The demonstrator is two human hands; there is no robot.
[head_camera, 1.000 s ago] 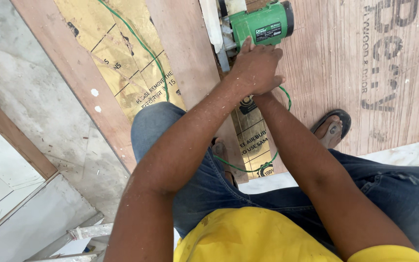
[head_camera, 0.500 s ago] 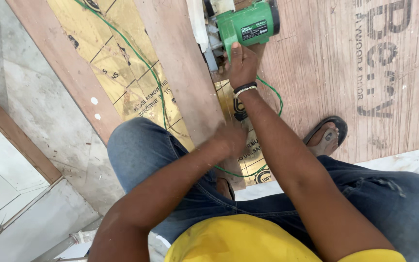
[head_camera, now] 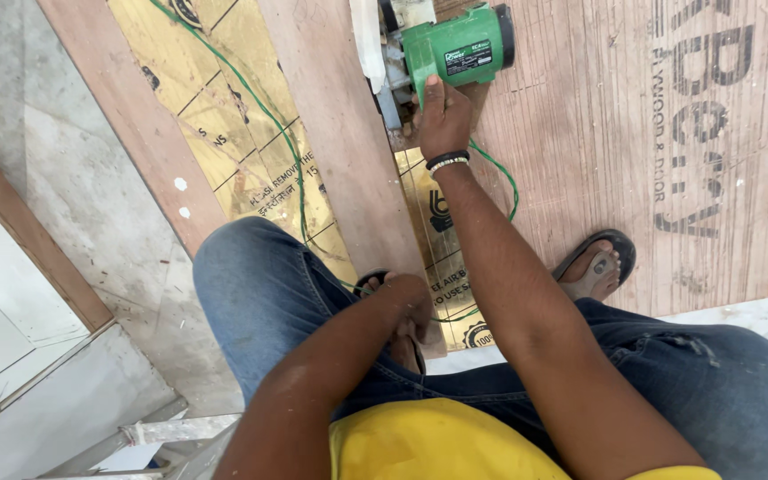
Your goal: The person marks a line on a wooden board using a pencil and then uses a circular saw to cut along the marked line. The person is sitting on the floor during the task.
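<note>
Nearest, the left hand is curled shut near the knee, at the near end of the narrow board; what it grips cannot be told. Farther along, the right hand clasps the green power saw, beside that board's far end, on the plywood sheet.

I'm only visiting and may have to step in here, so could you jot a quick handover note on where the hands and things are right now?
Right hand: gripping the green power saw, which sits at the top of the gap between the narrow wooden strip and the big plywood sheet.
Left hand: down at the near end of that strip, fingers closed around its edge.
Green cord: trails across the yellow sheet under the boards.
Right foot in a sandal rests on the plywood.
Done: the strip lies parted from the plywood up to the saw.
Left: cannot tell how much remains; the board runs out of view.
</note>
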